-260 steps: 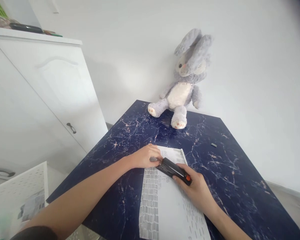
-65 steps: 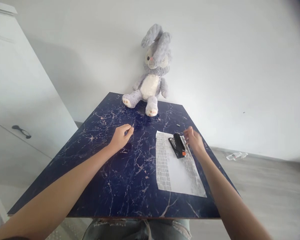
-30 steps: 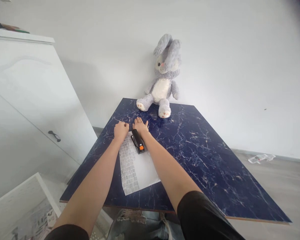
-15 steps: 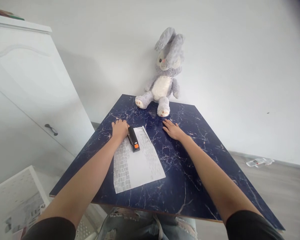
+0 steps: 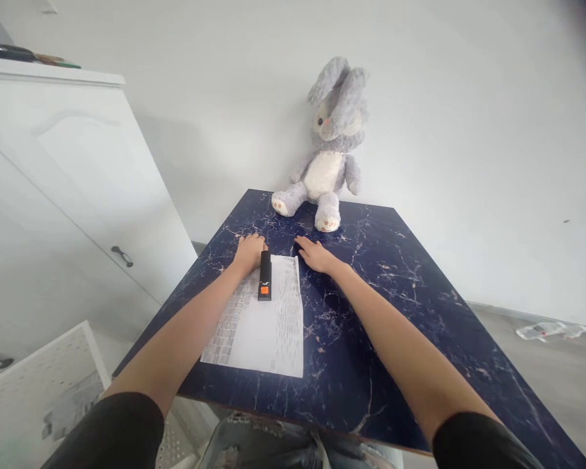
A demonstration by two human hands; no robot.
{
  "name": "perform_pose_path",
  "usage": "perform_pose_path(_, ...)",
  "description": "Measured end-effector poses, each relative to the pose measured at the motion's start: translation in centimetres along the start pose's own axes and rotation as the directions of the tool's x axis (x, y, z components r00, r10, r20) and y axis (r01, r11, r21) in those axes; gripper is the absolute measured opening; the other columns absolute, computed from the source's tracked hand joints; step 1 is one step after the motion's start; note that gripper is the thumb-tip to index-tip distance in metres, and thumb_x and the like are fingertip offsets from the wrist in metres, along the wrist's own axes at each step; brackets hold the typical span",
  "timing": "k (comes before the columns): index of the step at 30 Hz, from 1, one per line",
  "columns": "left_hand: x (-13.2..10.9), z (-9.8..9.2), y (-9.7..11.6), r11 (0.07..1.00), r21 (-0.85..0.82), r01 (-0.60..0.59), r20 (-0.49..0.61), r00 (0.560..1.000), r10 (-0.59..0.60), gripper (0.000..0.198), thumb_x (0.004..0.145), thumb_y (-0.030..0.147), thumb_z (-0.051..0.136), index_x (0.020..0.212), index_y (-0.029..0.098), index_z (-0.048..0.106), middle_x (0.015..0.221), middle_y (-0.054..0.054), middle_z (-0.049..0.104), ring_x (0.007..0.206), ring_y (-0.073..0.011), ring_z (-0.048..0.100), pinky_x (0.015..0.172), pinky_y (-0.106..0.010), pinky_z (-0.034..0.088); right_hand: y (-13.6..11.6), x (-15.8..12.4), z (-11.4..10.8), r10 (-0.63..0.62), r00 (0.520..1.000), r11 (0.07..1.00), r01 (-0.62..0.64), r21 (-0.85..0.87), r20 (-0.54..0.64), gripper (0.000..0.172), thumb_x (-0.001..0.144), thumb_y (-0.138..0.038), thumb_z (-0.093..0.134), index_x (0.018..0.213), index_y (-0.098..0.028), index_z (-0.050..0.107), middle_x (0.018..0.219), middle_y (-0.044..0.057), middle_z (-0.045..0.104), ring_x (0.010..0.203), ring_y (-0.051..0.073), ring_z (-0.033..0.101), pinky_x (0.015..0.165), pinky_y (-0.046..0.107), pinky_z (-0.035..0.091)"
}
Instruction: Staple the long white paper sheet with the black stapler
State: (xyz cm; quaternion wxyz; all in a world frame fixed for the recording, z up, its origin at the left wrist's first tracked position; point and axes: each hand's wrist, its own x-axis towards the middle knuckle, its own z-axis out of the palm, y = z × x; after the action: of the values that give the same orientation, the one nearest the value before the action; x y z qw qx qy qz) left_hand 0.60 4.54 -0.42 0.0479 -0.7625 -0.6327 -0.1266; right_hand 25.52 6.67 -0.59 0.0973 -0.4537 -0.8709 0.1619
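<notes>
A black stapler [image 5: 264,277] with an orange button lies over the upper part of a printed paper sheet [image 5: 268,332]. My left hand [image 5: 249,253] is closed at the stapler's far end, its thumb side against it; the fingertips are partly hidden. On the dark blue marbled table, just beyond the sheet's upper right corner, rests my right hand [image 5: 316,254]. It is flat with fingers stretched toward the left, holding nothing. The paper lies flat on the tabletop [image 5: 371,306].
A grey plush rabbit [image 5: 328,150] sits at the table's back edge against the wall. To the left stands a white cabinet [image 5: 78,169], with a white perforated container [image 5: 43,378] below. A clear plastic item [image 5: 549,331] lies on the floor at right.
The stapler and sheet have turned together with my left hand, so the sheet's near end swung left. My right hand slid left toward the stapler. The view shifted slightly left.
</notes>
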Motion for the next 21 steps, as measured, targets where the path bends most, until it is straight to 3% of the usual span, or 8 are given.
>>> perform_pose_path(5,-0.2,-0.2,-0.6,0.996,-0.021,0.091,-0.011,0.996,-0.092,0.033,0.099,0.023,0.039,0.097,0.014,0.070,0.107,-0.018,0.070,0.106,-0.0316,0.064,0.099,-0.047,0.039,-6.6,7.0,1.0,-0.061,0.998,0.996,0.061,0.061,-0.006,0.053,0.100,-0.016,0.036,0.152,-0.017,0.042,0.161,0.012,0.040,0.145,0.031,0.040,0.119,0.065,0.022)
perform_pose_path(9,0.3,0.0,-1.1,0.992,-0.042,0.116,0.004,0.993,-0.116,0.032,0.098,0.025,0.041,0.097,0.014,0.072,0.107,-0.018,0.071,0.105,-0.0328,0.065,0.097,-0.047,0.041,-8.7,8.0,0.2,-0.063,0.997,0.994,0.066,0.081,-0.042,0.050,0.094,-0.013,0.043,0.143,-0.020,0.052,0.158,0.010,0.046,0.144,0.030,0.041,0.117,0.060,0.030)
perform_pose_path(11,0.5,0.3,-1.1,0.991,-0.057,0.120,-0.002,0.993,-0.120,0.031,0.097,0.024,0.043,0.095,0.013,0.072,0.104,-0.018,0.071,0.104,-0.0328,0.065,0.097,-0.047,0.041,-9.4,6.2,-0.4,0.040,0.986,0.992,-0.020,0.124,-0.163,0.046,0.096,-0.016,0.039,0.139,-0.019,0.053,0.152,0.011,0.052,0.140,0.028,0.046,0.114,0.051,0.038)
perform_pose_path(13,0.6,0.5,-1.1,0.989,-0.068,0.129,-0.006,0.992,-0.130,0.030,0.096,0.024,0.044,0.094,0.013,0.072,0.103,-0.018,0.071,0.104,-0.0325,0.065,0.099,-0.047,0.040,-10.3,3.0,-0.6,0.207,0.935,0.963,-0.143,0.227,-0.289,0.037,0.101,-0.029,0.034,0.128,-0.018,0.059,0.131,0.012,0.066,0.120,0.026,0.061,0.101,0.042,0.049)
perform_pose_path(14,0.6,0.6,-1.0,0.989,-0.074,0.129,-0.010,0.991,-0.130,0.029,0.096,0.023,0.045,0.094,0.013,0.072,0.104,-0.018,0.071,0.104,-0.0324,0.065,0.101,-0.047,0.039,-11.0,1.2,-0.5,0.270,0.917,0.942,-0.189,0.277,-0.294,0.038,0.102,-0.041,0.036,0.118,-0.018,0.061,0.117,0.012,0.070,0.107,0.026,0.066,0.092,0.039,0.052)
perform_pose_path(17,0.6,0.6,-0.8,0.990,-0.084,0.116,-0.031,0.992,-0.119,0.029,0.095,0.023,0.046,0.092,0.013,0.072,0.102,-0.019,0.071,0.103,-0.0324,0.065,0.102,-0.048,0.038,-13.3,-3.9,1.0,0.270,0.951,0.929,-0.217,0.300,-0.149,0.045,0.085,-0.061,0.063,0.105,-0.020,0.061,0.103,0.011,0.071,0.088,0.026,0.067,0.072,0.034,0.052)
perform_pose_path(19,0.5,0.6,-0.7,0.991,-0.077,0.112,-0.038,0.993,-0.116,0.029,0.095,0.024,0.046,0.091,0.014,0.072,0.101,-0.018,0.071,0.101,-0.0322,0.065,0.101,-0.048,0.038,-14.6,-6.0,2.0,0.235,0.968,0.944,-0.206,0.260,-0.086,0.042,0.080,-0.056,0.069,0.101,-0.022,0.059,0.100,0.010,0.071,0.082,0.025,0.066,0.066,0.033,0.049)
perform_pose_path(21,0.5,0.5,-0.6,0.990,-0.067,0.122,-0.030,0.992,-0.124,0.028,0.094,0.024,0.046,0.090,0.014,0.072,0.100,-0.018,0.070,0.101,-0.0324,0.065,0.101,-0.048,0.038,-15.0,-7.1,2.4,0.199,0.977,0.961,-0.179,0.211,-0.077,0.026,0.084,-0.045,0.065,0.095,-0.024,0.057,0.092,0.008,0.071,0.076,0.023,0.065,0.064,0.031,0.045)
